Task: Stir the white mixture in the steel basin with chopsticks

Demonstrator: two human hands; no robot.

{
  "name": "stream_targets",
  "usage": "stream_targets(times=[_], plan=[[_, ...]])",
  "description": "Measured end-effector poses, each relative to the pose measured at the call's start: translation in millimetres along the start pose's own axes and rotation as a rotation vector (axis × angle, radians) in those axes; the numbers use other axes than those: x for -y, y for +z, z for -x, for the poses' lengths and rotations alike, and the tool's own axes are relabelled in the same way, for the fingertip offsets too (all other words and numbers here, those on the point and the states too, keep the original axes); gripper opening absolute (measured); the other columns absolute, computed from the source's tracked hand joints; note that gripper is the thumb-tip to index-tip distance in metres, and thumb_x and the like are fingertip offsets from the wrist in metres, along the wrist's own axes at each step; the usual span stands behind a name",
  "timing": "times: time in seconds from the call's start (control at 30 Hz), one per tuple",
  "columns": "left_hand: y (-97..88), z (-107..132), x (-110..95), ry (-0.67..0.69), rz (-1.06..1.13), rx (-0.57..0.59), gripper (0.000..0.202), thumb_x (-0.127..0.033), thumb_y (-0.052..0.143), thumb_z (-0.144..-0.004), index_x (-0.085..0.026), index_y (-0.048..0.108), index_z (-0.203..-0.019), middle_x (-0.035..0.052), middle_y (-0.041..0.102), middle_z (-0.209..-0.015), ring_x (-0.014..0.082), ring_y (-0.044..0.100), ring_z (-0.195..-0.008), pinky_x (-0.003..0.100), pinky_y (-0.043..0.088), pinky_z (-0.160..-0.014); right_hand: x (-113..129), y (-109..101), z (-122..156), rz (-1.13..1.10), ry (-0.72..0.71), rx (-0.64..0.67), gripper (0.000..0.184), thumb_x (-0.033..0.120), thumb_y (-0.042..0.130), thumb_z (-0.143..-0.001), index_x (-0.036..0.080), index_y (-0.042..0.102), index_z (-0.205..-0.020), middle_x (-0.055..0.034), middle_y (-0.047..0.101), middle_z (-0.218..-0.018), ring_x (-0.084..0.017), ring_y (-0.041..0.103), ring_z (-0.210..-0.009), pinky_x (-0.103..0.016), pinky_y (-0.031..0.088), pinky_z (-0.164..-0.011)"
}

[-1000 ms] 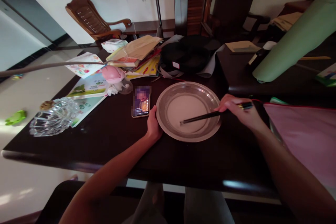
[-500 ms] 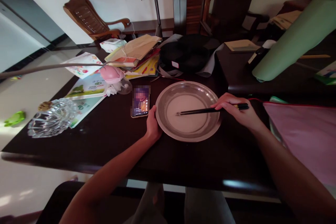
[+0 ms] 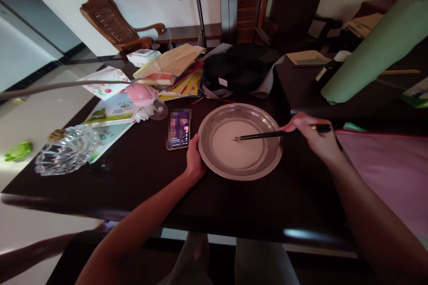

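A round metal dish (image 3: pixel 271 163) with pale white liquid in it sits on the dark table (image 3: pixel 140 178) in front of me. My left hand (image 3: pixel 194 160) grips the dish's left rim. My right hand (image 3: pixel 310 136) is at the dish's right side, closed around a pair of dark chopsticks (image 3: pixel 264 134). The chopstick tips reach to about the middle of the liquid.
A phone (image 3: pixel 179 128) with a lit screen lies just left of the dish. Farther left are a glass ashtray (image 3: pixel 65 149), booklets and a pink object (image 3: pixel 142 94). A black bag (image 3: pixel 236 69) and stacked papers lie behind. A pink sheet (image 3: pixel 384 173) lies at right, a green roll (image 3: pixel 374 49) beyond.
My right hand has drawn back to the right and slightly up, pulling the chopstick tips from the dish's left part toward its middle. My left hand has stayed on the rim.
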State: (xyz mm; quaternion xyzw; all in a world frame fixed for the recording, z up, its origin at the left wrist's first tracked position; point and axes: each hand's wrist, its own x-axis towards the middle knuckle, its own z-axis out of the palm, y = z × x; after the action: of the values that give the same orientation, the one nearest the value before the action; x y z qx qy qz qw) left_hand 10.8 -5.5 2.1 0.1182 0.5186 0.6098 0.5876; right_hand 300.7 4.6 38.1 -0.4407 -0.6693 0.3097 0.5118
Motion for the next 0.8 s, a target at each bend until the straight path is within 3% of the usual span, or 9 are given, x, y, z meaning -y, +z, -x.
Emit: stream_targets(times=[0.1, 0.27, 0.33, 0.47, 0.53, 0.67, 0.73, 0.8], plan=[[-0.4, 0.0, 0.0, -0.01, 0.005, 0.003, 0.021, -0.036, 0.059, -0.076, -0.018, 0.065, -0.067, -0.0007, 0.065, -0.062, 0.0165, 0.062, -0.067, 0.026, 0.05, -0.066, -3.6, -5.6, 0.6, -0.097, 0.041, -0.076, 0.035, 0.039, 0.055, -0.092, 0.029, 0.07, -0.062, -0.001, 0.068, -0.063, -0.02, 0.064, -0.065, -0.038, 0.048, -0.069], [-1.0, -0.5, 0.3, -0.001, 0.006, 0.02, 0.022, -0.037, 0.06, -0.075, -0.019, 0.063, -0.065, -0.0013, 0.064, -0.06, 0.0164, 0.062, -0.065, 0.028, 0.051, -0.07, 0.7, 4.2, 1.8, -0.032, -0.002, 0.197, 0.026, 0.041, 0.059, -0.089, 0.027, 0.074, -0.073, -0.0024, 0.071, -0.077, -0.02, 0.064, -0.079, -0.037, 0.048, -0.076], [-0.9, -0.5, 0.5, 0.0, 0.008, 0.03, 0.022, -0.038, 0.059, -0.075, -0.019, 0.064, -0.065, -0.0013, 0.064, -0.06, 0.0164, 0.062, -0.065, 0.028, 0.051, -0.07, 0.7, 3.6, 0.8, 0.009, -0.011, 0.148, 0.024, 0.04, 0.06, -0.089, 0.027, 0.074, -0.075, -0.002, 0.073, -0.08, -0.02, 0.064, -0.082, -0.037, 0.047, -0.078], [-0.6, -0.5, 0.5, -0.004, -0.005, 0.044, 0.022, -0.039, 0.059, -0.075, -0.019, 0.066, -0.068, -0.0005, 0.066, -0.064, 0.0173, 0.064, -0.069, 0.027, 0.051, -0.071, -3.3, -5.2, -0.3, -0.098, 0.034, -0.099, 0.034, 0.038, 0.057, -0.092, 0.028, 0.07, -0.062, -0.0005, 0.069, -0.066, -0.019, 0.064, -0.067, -0.036, 0.047, -0.072], [-0.3, -0.4, 0.4, -0.004, -0.005, 0.039, 0.022, -0.038, 0.06, -0.075, -0.019, 0.065, -0.068, -0.0006, 0.066, -0.064, 0.0173, 0.064, -0.069, 0.027, 0.051, -0.072, -2.6, -4.1, 0.3, -0.156, 0.038, -0.047, 0.037, 0.039, 0.055, -0.092, 0.028, 0.069, -0.06, -0.0003, 0.067, -0.061, -0.018, 0.063, -0.062, -0.036, 0.048, -0.067], [0.5, 0.3, -0.3, -0.004, 0.006, 0.024, 0.023, -0.036, 0.057, -0.078, -0.019, 0.065, -0.066, -0.0009, 0.065, -0.062, 0.0163, 0.063, -0.066, 0.028, 0.051, -0.072, 3.1, 5.2, 0.1, -0.038, 0.022, 0.179, 0.031, 0.045, 0.058, -0.089, 0.027, 0.073, -0.07, -0.0017, 0.072, -0.074, -0.019, 0.066, -0.075, -0.036, 0.05, -0.075], [0.9, 0.7, -0.6, 0.004, 0.009, 0.007, 0.023, -0.035, 0.056, -0.079, -0.018, 0.065, -0.065, -0.0012, 0.065, -0.061, 0.0158, 0.062, -0.064, 0.027, 0.051, -0.07, 2.8, 3.9, -1.0, 0.026, 0.035, 0.125, 0.028, 0.047, 0.06, -0.087, 0.027, 0.074, -0.072, -0.0021, 0.073, -0.078, -0.021, 0.066, -0.08, -0.037, 0.05, -0.078], [1.1, 1.2, -0.8, -0.004, 0.004, 0.011, 0.024, -0.035, 0.055, -0.079, -0.018, 0.066, -0.067, -0.0008, 0.064, -0.061, 0.0166, 0.063, -0.066, 0.028, 0.051, -0.071, 0.0, -1.8, -1.8, 0.011, 0.072, -0.016, 0.03, 0.047, 0.06, -0.087, 0.028, 0.073, -0.069, -0.0013, 0.072, -0.073, -0.021, 0.067, -0.076, -0.039, 0.05, -0.078]])
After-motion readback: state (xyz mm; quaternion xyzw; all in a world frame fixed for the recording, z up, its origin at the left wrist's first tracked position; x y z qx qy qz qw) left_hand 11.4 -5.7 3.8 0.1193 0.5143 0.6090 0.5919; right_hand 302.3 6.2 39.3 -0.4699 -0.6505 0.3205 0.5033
